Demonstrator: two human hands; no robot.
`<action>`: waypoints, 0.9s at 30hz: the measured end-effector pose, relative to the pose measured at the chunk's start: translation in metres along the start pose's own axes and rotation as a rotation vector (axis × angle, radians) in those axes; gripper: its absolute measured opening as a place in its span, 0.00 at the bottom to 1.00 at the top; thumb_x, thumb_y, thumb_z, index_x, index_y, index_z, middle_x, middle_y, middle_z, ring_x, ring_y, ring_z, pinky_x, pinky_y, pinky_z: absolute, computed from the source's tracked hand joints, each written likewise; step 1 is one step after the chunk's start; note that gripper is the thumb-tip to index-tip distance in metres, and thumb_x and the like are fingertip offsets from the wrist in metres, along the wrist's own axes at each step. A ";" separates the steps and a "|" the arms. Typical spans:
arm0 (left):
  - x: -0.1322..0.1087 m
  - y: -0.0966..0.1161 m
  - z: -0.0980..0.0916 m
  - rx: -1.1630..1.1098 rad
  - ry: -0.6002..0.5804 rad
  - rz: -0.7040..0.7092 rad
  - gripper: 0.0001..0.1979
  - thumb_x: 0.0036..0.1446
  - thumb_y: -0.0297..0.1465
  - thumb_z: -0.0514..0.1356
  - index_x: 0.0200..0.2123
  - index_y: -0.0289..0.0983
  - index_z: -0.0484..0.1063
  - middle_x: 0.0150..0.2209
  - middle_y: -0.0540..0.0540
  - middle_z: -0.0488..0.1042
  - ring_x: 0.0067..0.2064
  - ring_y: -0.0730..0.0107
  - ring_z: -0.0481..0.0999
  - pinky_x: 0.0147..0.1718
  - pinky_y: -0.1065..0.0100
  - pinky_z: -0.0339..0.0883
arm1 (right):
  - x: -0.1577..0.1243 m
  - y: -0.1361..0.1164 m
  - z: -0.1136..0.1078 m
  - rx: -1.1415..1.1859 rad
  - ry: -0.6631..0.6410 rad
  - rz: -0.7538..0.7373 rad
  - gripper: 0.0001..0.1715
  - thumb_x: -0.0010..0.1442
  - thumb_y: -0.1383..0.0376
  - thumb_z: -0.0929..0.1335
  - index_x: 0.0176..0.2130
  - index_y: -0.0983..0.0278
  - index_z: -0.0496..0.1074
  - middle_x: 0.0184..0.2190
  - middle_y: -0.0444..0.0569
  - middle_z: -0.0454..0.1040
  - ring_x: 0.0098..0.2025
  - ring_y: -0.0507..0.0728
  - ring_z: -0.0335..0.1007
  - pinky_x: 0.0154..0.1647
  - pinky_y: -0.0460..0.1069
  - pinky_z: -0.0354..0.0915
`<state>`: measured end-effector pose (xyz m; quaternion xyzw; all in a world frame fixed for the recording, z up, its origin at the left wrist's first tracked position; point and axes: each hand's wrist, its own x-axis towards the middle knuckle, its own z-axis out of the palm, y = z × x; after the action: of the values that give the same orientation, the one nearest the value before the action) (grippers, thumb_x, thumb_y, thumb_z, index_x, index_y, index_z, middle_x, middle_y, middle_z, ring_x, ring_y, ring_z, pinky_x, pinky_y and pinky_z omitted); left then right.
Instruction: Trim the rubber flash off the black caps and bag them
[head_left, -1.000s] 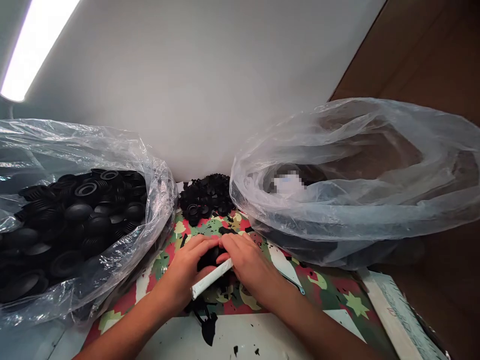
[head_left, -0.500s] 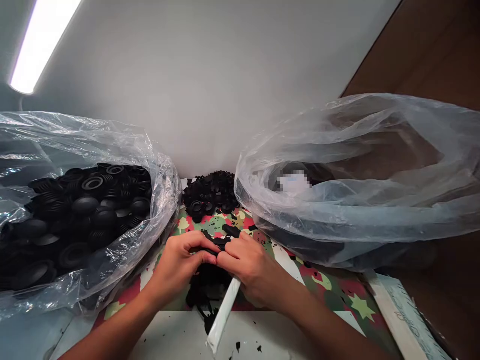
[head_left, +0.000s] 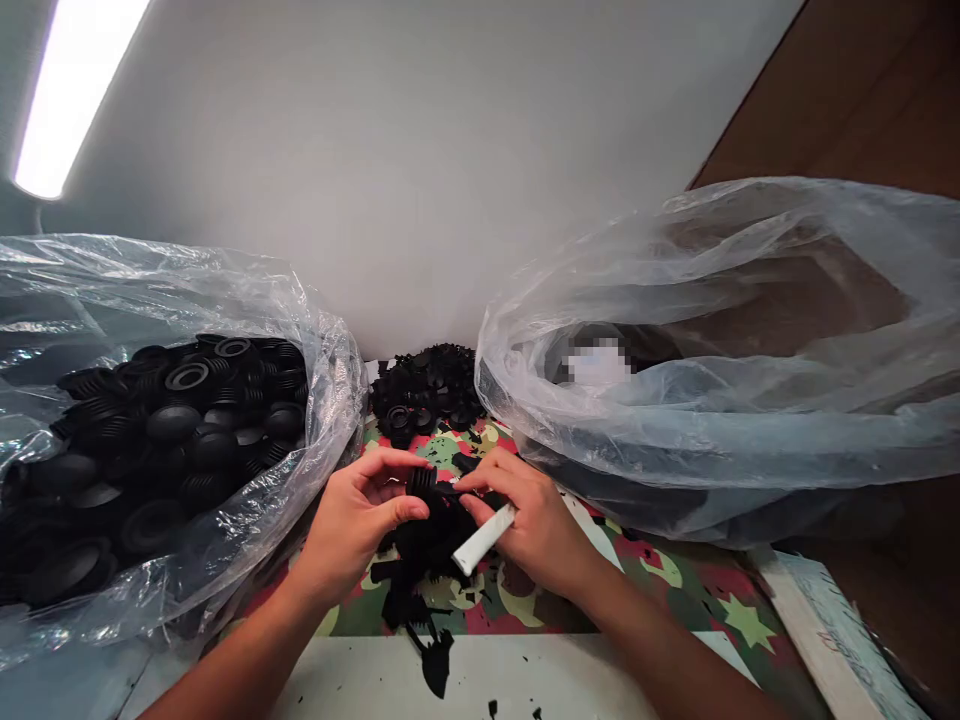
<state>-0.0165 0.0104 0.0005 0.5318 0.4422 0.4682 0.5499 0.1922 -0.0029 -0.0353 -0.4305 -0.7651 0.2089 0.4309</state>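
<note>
My left hand (head_left: 360,510) holds a black ribbed rubber part (head_left: 421,482) between thumb and fingers. Just beside it, my right hand (head_left: 525,510) grips a white-handled tool (head_left: 484,538), whose handle points down toward me; its working end is hidden by the fingers. The fingertips of both hands are close together over a heap of black scraps (head_left: 420,540). One dark scrap (head_left: 436,660) hangs over onto the white surface (head_left: 360,670) nearest me.
A clear plastic bag (head_left: 330,400) full of black round parts (head_left: 172,422) stands at left. Another clear bag (head_left: 712,440) is at right. Between them lies a pile of small black pieces (head_left: 427,385) on a camouflage-patterned cover (head_left: 517,600). A box edge (head_left: 840,620) sits at lower right.
My hands have moved slightly apart, showing the ribbed part in my left fingers. The white handle has swung up and to the right with my right hand.
</note>
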 end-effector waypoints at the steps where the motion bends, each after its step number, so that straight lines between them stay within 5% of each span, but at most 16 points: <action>1: 0.000 -0.001 0.000 0.020 -0.006 0.012 0.15 0.39 0.27 0.75 0.35 0.37 0.83 0.31 0.49 0.80 0.30 0.71 0.76 0.28 0.73 0.71 | 0.000 -0.002 -0.001 0.029 0.022 0.021 0.08 0.65 0.67 0.67 0.37 0.61 0.77 0.33 0.47 0.73 0.34 0.54 0.70 0.36 0.48 0.65; 5: -0.003 -0.004 0.002 0.150 -0.049 0.086 0.13 0.44 0.28 0.74 0.37 0.38 0.83 0.36 0.46 0.83 0.36 0.65 0.80 0.36 0.67 0.76 | 0.001 -0.011 0.000 0.179 0.043 0.204 0.15 0.63 0.62 0.68 0.25 0.62 0.71 0.25 0.43 0.71 0.28 0.53 0.67 0.30 0.47 0.62; 9: -0.007 -0.007 0.004 0.293 -0.065 0.215 0.16 0.45 0.28 0.75 0.40 0.42 0.84 0.38 0.46 0.84 0.38 0.64 0.80 0.39 0.66 0.76 | 0.000 -0.022 0.002 0.463 -0.026 0.384 0.15 0.59 0.54 0.71 0.29 0.62 0.73 0.25 0.42 0.71 0.28 0.53 0.65 0.28 0.46 0.61; 18: -0.010 -0.005 0.003 0.237 -0.019 0.216 0.05 0.50 0.30 0.72 0.33 0.42 0.86 0.31 0.48 0.82 0.33 0.67 0.79 0.32 0.71 0.72 | -0.002 -0.028 0.002 0.694 -0.006 0.479 0.18 0.58 0.53 0.71 0.25 0.62 0.71 0.21 0.40 0.63 0.25 0.51 0.58 0.27 0.46 0.58; 22: -0.009 -0.005 0.003 0.316 -0.017 0.267 0.03 0.49 0.29 0.73 0.31 0.40 0.85 0.27 0.48 0.80 0.30 0.68 0.76 0.29 0.70 0.69 | -0.003 -0.025 0.002 0.475 0.060 0.352 0.12 0.60 0.57 0.71 0.30 0.62 0.75 0.23 0.41 0.68 0.24 0.51 0.61 0.25 0.46 0.60; 24: -0.009 -0.005 0.004 0.365 -0.028 0.292 0.03 0.50 0.29 0.72 0.31 0.40 0.85 0.27 0.49 0.80 0.30 0.68 0.76 0.30 0.69 0.68 | -0.005 -0.025 0.003 0.273 0.161 0.168 0.05 0.62 0.63 0.71 0.36 0.62 0.77 0.27 0.43 0.72 0.26 0.52 0.65 0.26 0.46 0.63; 27: -0.010 -0.004 0.006 0.435 -0.047 0.322 0.01 0.53 0.29 0.70 0.30 0.40 0.84 0.26 0.49 0.80 0.29 0.68 0.76 0.30 0.69 0.68 | -0.009 -0.026 0.005 0.001 0.223 -0.135 0.09 0.65 0.70 0.68 0.43 0.61 0.79 0.30 0.46 0.74 0.29 0.53 0.70 0.30 0.47 0.67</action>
<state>-0.0122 -0.0007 -0.0035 0.7118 0.4291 0.4311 0.3511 0.1780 -0.0241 -0.0241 -0.3981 -0.7396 0.1307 0.5266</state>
